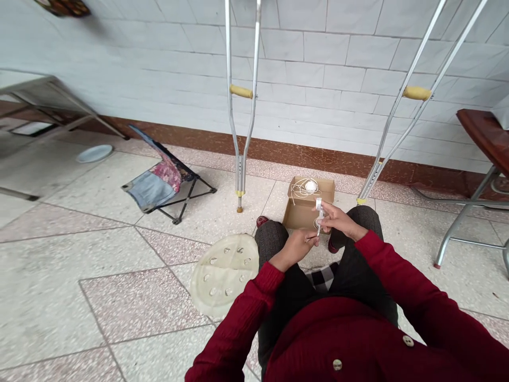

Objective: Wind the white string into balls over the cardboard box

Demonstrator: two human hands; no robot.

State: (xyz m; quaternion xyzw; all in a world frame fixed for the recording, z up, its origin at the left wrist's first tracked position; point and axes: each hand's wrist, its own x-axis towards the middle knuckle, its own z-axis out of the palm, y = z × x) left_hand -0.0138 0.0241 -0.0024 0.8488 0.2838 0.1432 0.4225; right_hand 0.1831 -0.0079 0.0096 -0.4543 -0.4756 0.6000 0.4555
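My right hand (338, 219) is closed on a small white piece (318, 203), its exact kind too small to tell, with a thin pale strip running down from it. Below and to the left, my left hand (297, 247) pinches the lower end of that strip. Both hands are above my knees, close together. Just beyond them an open cardboard box (296, 214) lies on the floor. A white coiled cord (303, 187) with a round white part rests at its far side. My right hand partly hides the box's near right corner.
Two metal crutches lean on the tiled wall, one crutch (239, 170) left of the box and another crutch (374, 172) right. A folding chair (157, 185), a round pale mat (225, 276), a plate (94, 153) and a brown-seated chair (487, 138) stand or lie around.
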